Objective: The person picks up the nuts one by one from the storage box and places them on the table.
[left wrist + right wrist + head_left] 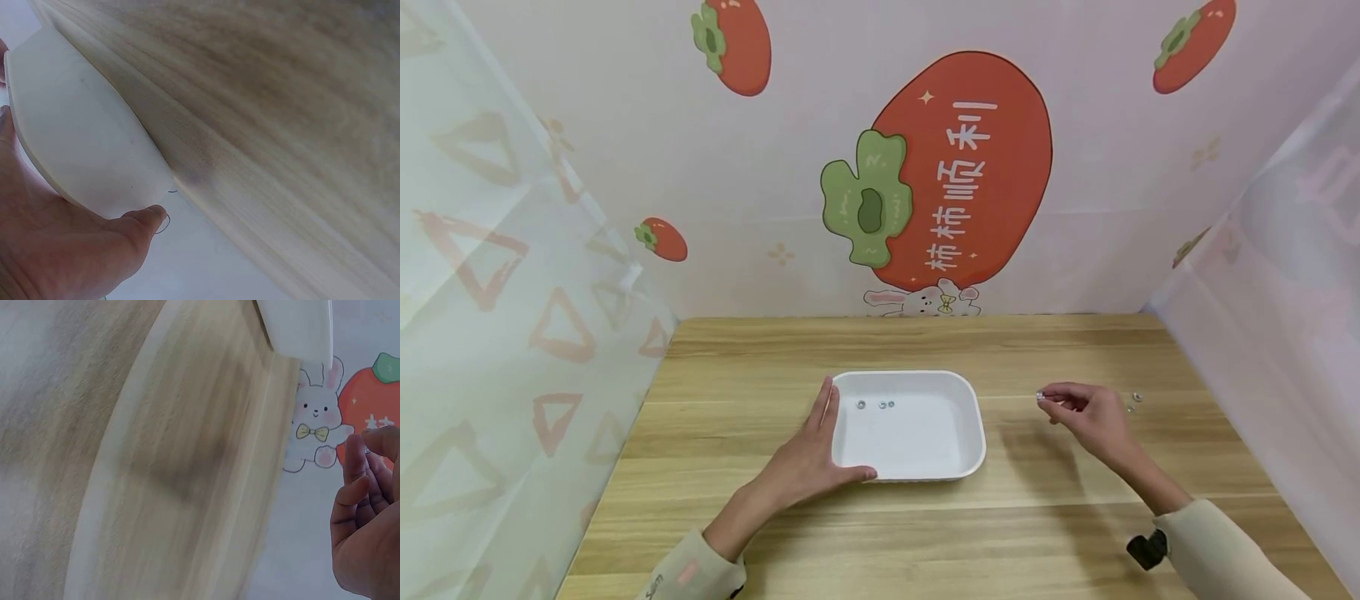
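My left hand (808,462) spans the near left corner of a white rectangular tray (910,477). Its straight fingers lie along the left rim, and the thumb touches the front edge; the left wrist view shows the thumb against the tray's outer wall (94,137). Inside the tray, near the back left, lie three small metal nuts (861,404). Right of the tray, above the table, my right hand (1093,417) pinches a small shiny metal nut (1040,395) between thumb and fingertips. In the right wrist view the right hand (369,531) mostly hides that piece.
Two more small metal pieces (1137,397) lie on the wooden table (1045,517) just beyond the right hand. A printed cloth wall (760,167) with persimmons stands behind the table, and pale cloth encloses both sides.
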Available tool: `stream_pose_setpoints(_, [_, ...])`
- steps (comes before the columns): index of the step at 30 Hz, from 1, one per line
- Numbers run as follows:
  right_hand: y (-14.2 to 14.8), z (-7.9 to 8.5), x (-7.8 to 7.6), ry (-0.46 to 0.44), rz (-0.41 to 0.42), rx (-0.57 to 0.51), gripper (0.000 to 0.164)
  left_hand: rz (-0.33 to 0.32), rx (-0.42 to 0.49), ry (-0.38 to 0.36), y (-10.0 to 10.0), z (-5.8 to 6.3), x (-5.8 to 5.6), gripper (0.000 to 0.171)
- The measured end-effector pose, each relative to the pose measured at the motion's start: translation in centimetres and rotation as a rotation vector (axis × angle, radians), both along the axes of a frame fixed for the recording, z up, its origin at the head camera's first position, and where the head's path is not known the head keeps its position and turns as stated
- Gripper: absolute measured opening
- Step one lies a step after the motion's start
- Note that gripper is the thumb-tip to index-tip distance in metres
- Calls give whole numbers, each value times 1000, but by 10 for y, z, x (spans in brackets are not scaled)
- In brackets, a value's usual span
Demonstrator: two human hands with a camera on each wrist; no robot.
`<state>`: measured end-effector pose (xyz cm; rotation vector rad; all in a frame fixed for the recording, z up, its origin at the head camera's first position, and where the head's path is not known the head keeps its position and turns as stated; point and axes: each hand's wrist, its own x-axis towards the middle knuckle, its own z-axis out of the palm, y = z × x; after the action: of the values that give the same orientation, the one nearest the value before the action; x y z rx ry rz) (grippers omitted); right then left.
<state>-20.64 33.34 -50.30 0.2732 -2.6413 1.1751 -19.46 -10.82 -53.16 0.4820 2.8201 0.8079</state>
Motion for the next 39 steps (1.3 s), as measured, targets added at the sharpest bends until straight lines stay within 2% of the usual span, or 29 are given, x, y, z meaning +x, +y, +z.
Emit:
stream_pose_setpoints(11, [26, -8, 4, -16, -55, -3, 12, 3, 1, 3, 0, 1, 0, 141])
stream_pose_setpoints(17, [38, -11, 3, 5, -96, 18, 13, 4, 2, 3, 0, 1, 1, 141])
stream_pose_setpoints(24, [51, -8, 3, -39, -137, 16, 18, -2, -4, 12, 1, 1, 0, 140])
stream_pose_setpoints(39, [77, -8, 1, -69, -173, 48, 24, 6, 6, 7, 1, 0, 0, 140])
